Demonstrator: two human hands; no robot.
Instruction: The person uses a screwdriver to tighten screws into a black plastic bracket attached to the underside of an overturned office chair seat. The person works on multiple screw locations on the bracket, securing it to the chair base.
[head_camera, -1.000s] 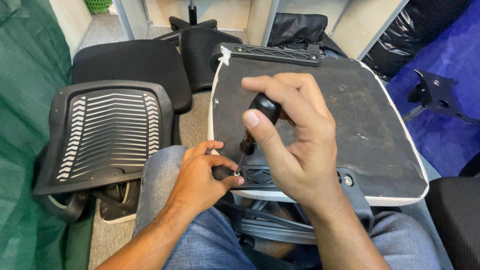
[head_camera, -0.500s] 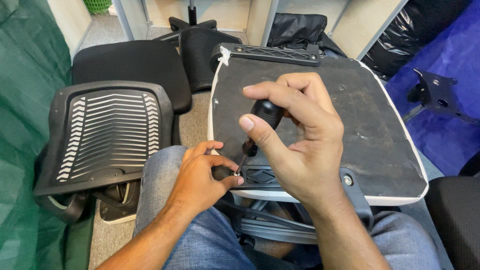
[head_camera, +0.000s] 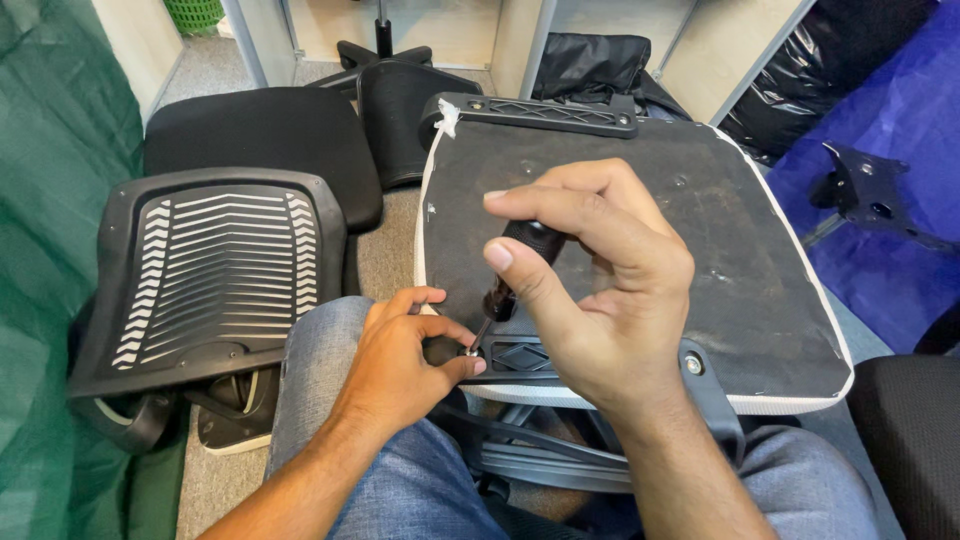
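Observation:
An upturned chair seat (head_camera: 720, 230) with a dark underside and white rim rests across my lap. My right hand (head_camera: 600, 290) grips the black handle of a screwdriver (head_camera: 515, 265), tip angled down toward the seat's near left edge. My left hand (head_camera: 405, 365) pinches a small screw at the tip, by a black plastic bracket (head_camera: 520, 357) on the seat's edge. A second black armrest bracket (head_camera: 540, 112) lies along the seat's far edge.
A black slatted chair backrest (head_camera: 215, 275) lies on the floor at left, with a black seat cushion (head_camera: 260, 140) behind it. Green fabric (head_camera: 50, 200) hangs at the far left. Blue sheeting and a black metal plate (head_camera: 870, 200) are at right.
My right hand has turned slightly on the screwdriver handle, with the fingers shifting round. The left hand stays at the tip.

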